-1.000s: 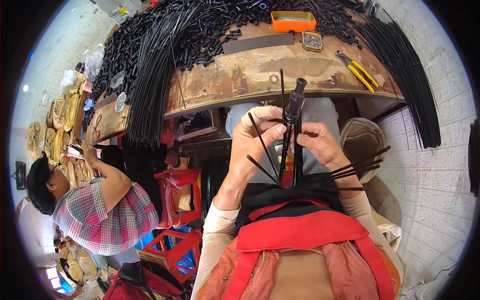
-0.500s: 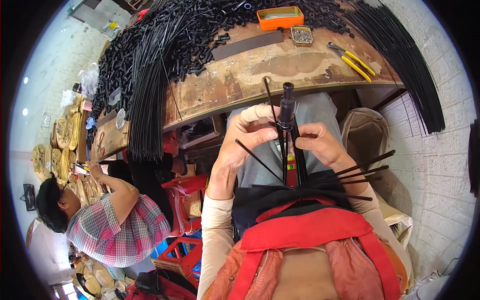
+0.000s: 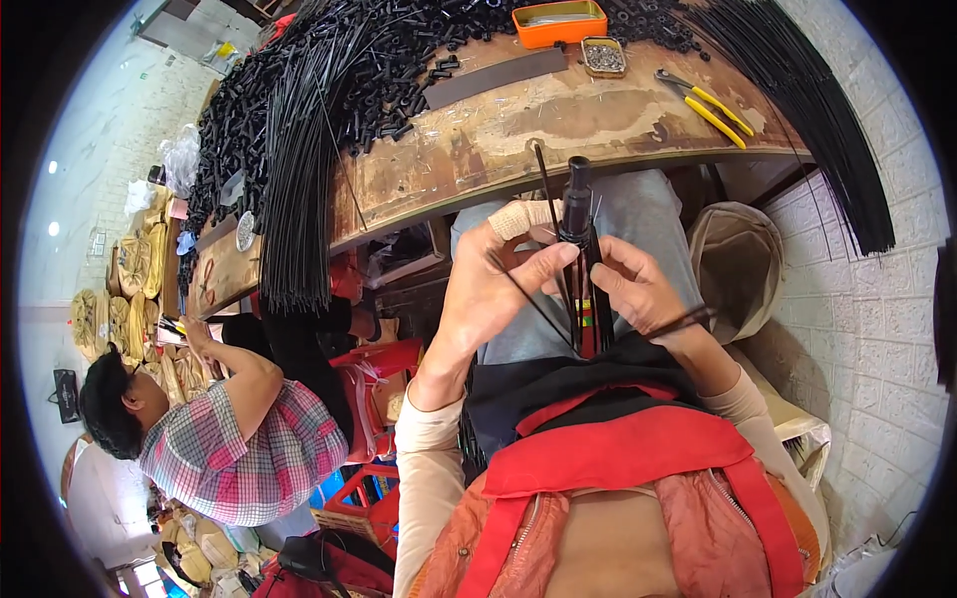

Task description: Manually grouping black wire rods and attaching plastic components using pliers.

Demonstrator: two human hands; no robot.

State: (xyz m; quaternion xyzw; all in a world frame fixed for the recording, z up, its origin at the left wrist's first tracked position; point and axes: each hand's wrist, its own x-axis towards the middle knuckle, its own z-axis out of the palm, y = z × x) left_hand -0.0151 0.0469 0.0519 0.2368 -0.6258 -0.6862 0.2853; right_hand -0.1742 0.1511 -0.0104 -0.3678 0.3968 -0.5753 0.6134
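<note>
In front of my lap stands a black umbrella frame, its tubular collar [image 3: 577, 199] upright at the top and several thin black ribs [image 3: 591, 314] hanging below. My left hand [image 3: 488, 284] is closed on it, thumb pressed to the base of the collar; one finger wears a beige wrap [image 3: 520, 220]. Close by on the right, my right hand [image 3: 638, 294] pinches at the ribs just under the collar; exactly what lies between its fingertips is hidden. One rib slants down from the left hand, and dark ribs cross at my right wrist.
On the wooden table [image 3: 478, 149] lie a heap of black tubular parts [image 3: 329, 60], bundles of black rods [image 3: 299, 189], yellow-handled pliers [image 3: 713, 115], an orange box [image 3: 560, 30] and a small tray of metal bits [image 3: 603, 58]. A co-worker [image 3: 239, 448] sits at left. A beige sack [image 3: 736, 269] stands right.
The ribs that fanned out to the right have swung in against my right wrist. My left thumb has moved onto the collar's base, and the left slanting rib has shifted right.
</note>
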